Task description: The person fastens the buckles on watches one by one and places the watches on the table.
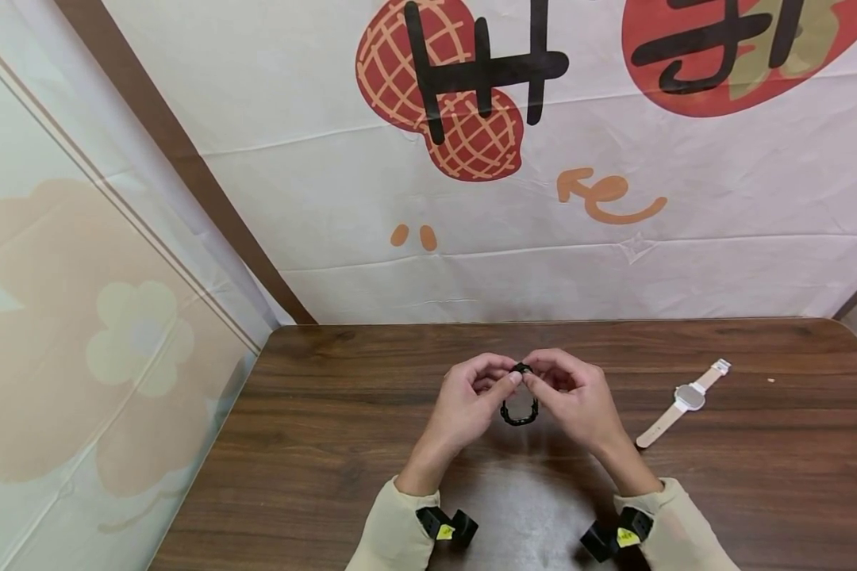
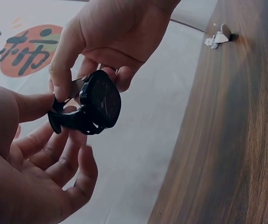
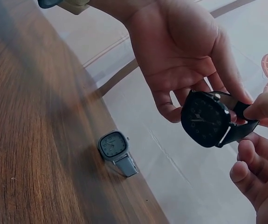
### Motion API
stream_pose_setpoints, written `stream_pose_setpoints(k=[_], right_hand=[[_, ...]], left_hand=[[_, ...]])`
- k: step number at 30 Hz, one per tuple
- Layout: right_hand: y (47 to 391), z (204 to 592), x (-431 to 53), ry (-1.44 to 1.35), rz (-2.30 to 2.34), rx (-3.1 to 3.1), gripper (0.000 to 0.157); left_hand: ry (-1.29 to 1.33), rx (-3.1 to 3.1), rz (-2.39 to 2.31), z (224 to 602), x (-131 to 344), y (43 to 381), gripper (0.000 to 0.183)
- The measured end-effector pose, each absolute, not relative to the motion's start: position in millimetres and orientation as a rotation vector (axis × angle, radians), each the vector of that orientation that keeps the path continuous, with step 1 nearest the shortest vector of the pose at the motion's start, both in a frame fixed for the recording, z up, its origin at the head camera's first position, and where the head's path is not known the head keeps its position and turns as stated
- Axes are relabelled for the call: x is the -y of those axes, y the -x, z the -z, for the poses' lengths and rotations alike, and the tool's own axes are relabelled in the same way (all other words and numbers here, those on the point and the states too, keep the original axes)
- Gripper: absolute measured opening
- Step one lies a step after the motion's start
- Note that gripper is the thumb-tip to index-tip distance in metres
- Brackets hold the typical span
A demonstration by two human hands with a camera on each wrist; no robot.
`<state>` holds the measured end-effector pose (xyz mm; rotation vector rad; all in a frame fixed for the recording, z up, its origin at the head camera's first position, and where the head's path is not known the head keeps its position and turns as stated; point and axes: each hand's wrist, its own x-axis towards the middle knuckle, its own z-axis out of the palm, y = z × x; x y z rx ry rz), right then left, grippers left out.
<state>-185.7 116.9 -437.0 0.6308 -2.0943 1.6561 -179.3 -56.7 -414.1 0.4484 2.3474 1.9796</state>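
Observation:
Both hands hold a black wristwatch (image 1: 520,420) up over the table, its strap bent into a loop. My left hand (image 1: 467,399) pinches one strap end between thumb and fingers. Directly opposite, my right hand (image 1: 574,399) pinches the strap too, with the two thumb tips almost meeting. In the left wrist view the squarish dark dial of the black watch (image 2: 105,100) faces away from the strap ends. The right wrist view shows the crown on the case of the black watch (image 3: 203,119). The fingertips partly hide where the strap ends meet.
A second watch (image 1: 689,397) with a pale strap lies stretched out on the brown wooden table (image 1: 343,396), to the right of the hands. A small whitish scrap (image 1: 771,380) lies beyond it. A printed cloth (image 1: 314,198) hangs behind the table's far edge.

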Motion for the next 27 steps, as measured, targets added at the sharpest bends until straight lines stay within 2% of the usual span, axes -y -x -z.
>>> stream_pose_setpoints(k=[16, 27], right_hand=[[185.8, 436.0, -119.9, -0.686, -1.691, 2.168, 0.018], [187.4, 432.7, -123.6, -0.767, -1.834, 2.116, 0.03]], left_hand=[[-0.454, -2.401, -1.962, 414.5, 57.5, 179.0, 0.017], [-0.433, -2.282, -2.048, 412.9, 60.2, 179.9, 0.02]])
